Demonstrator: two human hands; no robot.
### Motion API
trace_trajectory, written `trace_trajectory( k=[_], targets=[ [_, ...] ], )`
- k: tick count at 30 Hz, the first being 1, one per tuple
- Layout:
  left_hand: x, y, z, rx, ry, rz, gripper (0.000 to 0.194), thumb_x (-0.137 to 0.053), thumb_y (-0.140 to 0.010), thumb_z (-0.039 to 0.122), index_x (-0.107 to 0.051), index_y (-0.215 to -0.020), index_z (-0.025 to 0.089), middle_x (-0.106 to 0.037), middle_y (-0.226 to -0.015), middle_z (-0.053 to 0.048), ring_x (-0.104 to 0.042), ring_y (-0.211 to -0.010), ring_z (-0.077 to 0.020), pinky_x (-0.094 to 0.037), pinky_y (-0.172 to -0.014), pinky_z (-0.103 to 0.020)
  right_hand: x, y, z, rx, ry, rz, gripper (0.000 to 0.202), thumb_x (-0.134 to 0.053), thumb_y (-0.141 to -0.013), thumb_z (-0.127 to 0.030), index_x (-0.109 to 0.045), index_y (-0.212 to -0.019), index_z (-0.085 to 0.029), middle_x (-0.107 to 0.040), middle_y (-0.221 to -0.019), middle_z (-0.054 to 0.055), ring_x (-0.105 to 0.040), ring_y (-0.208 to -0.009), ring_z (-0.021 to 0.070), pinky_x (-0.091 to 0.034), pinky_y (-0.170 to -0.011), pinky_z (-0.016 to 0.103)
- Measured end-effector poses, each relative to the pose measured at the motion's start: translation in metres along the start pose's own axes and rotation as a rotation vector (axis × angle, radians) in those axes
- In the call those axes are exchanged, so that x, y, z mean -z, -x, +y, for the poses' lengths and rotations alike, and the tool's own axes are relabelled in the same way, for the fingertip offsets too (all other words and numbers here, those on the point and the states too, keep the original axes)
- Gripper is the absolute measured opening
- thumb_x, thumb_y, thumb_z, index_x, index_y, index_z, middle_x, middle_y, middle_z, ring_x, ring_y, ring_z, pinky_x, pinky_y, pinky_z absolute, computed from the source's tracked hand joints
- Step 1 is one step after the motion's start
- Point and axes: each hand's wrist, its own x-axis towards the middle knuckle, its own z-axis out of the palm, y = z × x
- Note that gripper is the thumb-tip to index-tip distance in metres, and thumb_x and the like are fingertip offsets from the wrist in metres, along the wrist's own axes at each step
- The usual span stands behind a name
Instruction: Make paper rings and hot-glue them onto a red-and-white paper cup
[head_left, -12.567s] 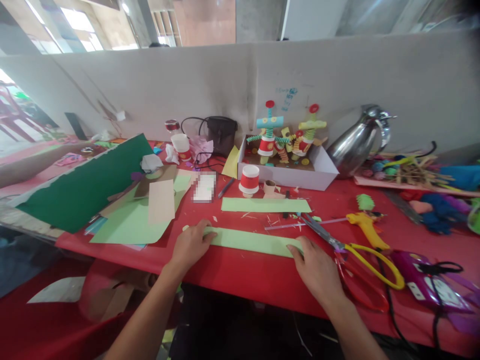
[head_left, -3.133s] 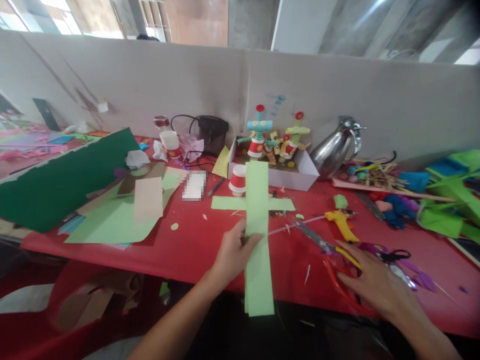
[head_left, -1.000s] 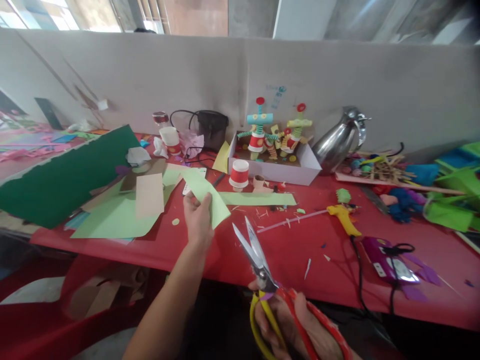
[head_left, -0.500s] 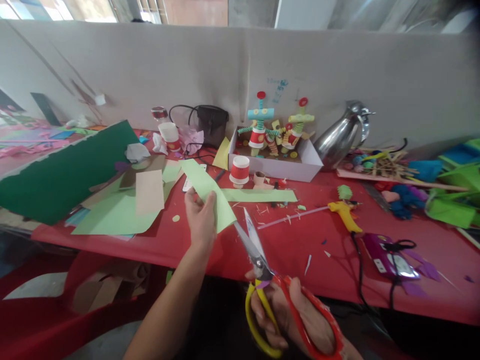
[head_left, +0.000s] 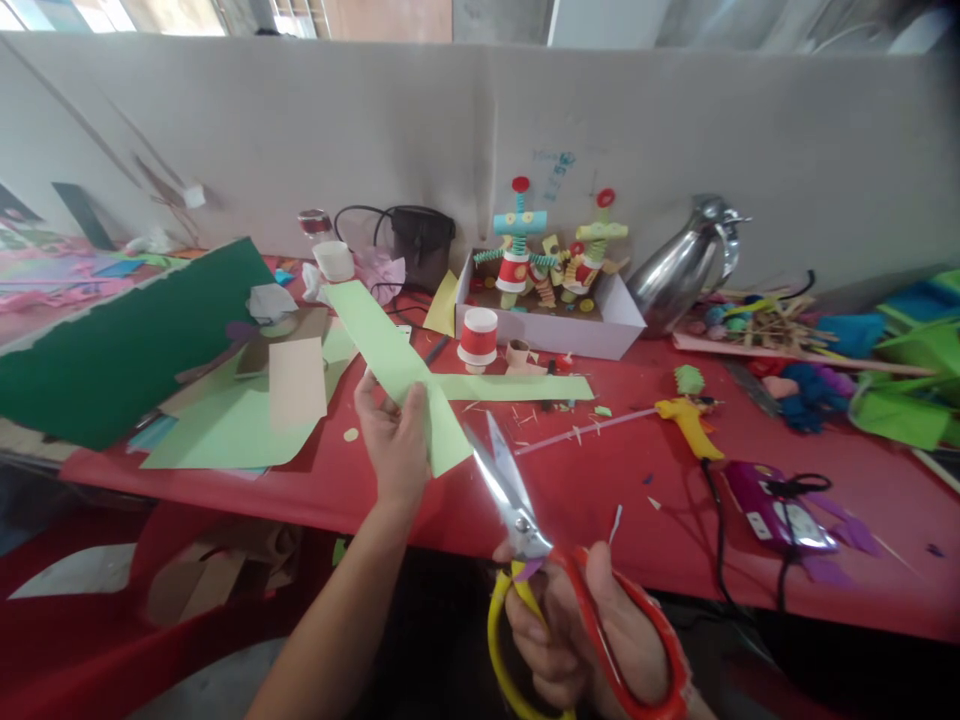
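My left hand (head_left: 391,435) pinches a light green paper strip (head_left: 379,345) between thumb and fingers, holding it slanted above the red table. In my right hand (head_left: 577,630) is a pair of scissors (head_left: 517,510) with one red and one yellow handle. Their blades are slightly parted, and the tips are close to the strip's lower right end. A second green paper strip (head_left: 525,388) lies flat on the table behind the held one. Beyond it stands a red and white paper cup (head_left: 478,340).
A white box (head_left: 555,333) with paper-cup figures stands at the back, beside a steel jug (head_left: 686,265). To the right lie a yellow glue gun (head_left: 686,428) and a purple device (head_left: 776,510). Stacked paper (head_left: 232,430) and a green board (head_left: 135,350) are at left.
The green strip in my left hand has turned to show more of its length, its far end shifting left and up. The scissors have barely moved, their blades somewhat nearer together.
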Motion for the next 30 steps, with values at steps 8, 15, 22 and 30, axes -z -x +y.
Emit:
trace_trajectory(
  k=[8,15,22,30],
  targets=[
    [0.000,-0.002,0.004,-0.024,0.019,0.010,0.051,-0.073,-0.084,0.028,-0.048,-0.129,0.026,-0.070,-0.095,-0.002,-0.070,-0.083,-0.0136,-0.057,-0.076,-0.024,0.002,0.008,0.000,-0.019,0.070,-0.011,0.071,-0.044,-0.080,-0.086,-0.059,-0.114,-0.025,-0.045,-0.081,-0.002,-0.028,-0.052,0.0044,-0.017,-0.044,0.018],
    [-0.003,-0.015,0.005,0.054,0.042,0.127,0.051,-0.074,-0.082,0.025,-0.047,-0.125,0.024,-0.072,-0.102,-0.006,-0.072,-0.086,-0.0175,-0.060,-0.079,-0.030,0.009,0.010,0.006,-0.110,0.095,0.011,0.078,-0.047,-0.078,-0.086,-0.056,-0.125,-0.024,-0.047,-0.081,-0.002,-0.029,-0.051,0.0037,-0.015,-0.043,0.018],
    [-0.001,-0.012,0.006,0.099,0.015,0.133,0.051,-0.075,-0.080,0.026,-0.048,-0.124,0.023,-0.072,-0.102,-0.006,-0.072,-0.089,-0.0189,-0.060,-0.082,-0.033,0.011,0.006,0.005,-0.107,0.058,-0.029,0.068,-0.049,-0.081,-0.084,-0.058,-0.113,-0.024,-0.049,-0.083,-0.001,-0.031,-0.053,0.0030,-0.018,-0.044,0.016],
    [0.000,-0.012,0.005,0.090,0.023,0.115,0.052,-0.075,-0.081,0.028,-0.048,-0.125,0.024,-0.072,-0.103,-0.006,-0.072,-0.088,-0.0189,-0.061,-0.082,-0.033,0.012,0.006,0.004,-0.101,0.063,-0.049,0.068,-0.047,-0.082,-0.083,-0.059,-0.114,-0.024,-0.048,-0.084,-0.001,-0.032,-0.054,0.0032,-0.019,-0.045,0.016]
  ],
)
